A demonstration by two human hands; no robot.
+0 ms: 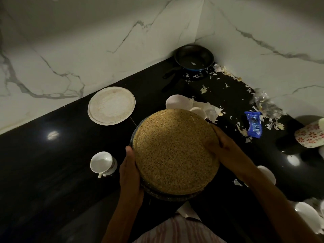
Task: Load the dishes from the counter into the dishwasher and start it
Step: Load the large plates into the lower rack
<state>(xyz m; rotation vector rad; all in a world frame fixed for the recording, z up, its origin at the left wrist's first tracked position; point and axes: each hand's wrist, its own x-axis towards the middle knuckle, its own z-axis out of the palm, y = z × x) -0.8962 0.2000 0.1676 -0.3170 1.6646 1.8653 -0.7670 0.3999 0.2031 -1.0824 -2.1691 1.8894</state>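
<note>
Both hands hold a stack of plates (175,151) over the black counter (52,163): the left hand (130,174) curls round the near-left rim with its thumb on top, and the right hand (222,146) clasps the far-right rim. A speckled tan plate lies on top, a darker plate shows under it along the left and lower edge, and I cannot tell whether the stack is lifted or resting on the counter. No dishwasher is in view.

Risks, as I judge them: the two plates are not lined up, so tilting the stack could let the top one slide off. Both hands grip only the rims, and if those are greasy the stack could slip. The cup (101,163) sits just beside the left hand and could be knocked by a careless swing. Scraps (243,130) litter the counter on the right and could stick to dishes set down there.

The cup, on what looks like a saucer, appears empty. A white plate (111,105) near the wall shows a dried film. The pan (193,57) in the corner holds a few pale flakes. White bowls (177,102) lie behind the stack among torn white scraps, their contents hidden. A blue wrapper (254,124) lies to the right, and more white dishes (306,214) sit at the right edge.
</note>
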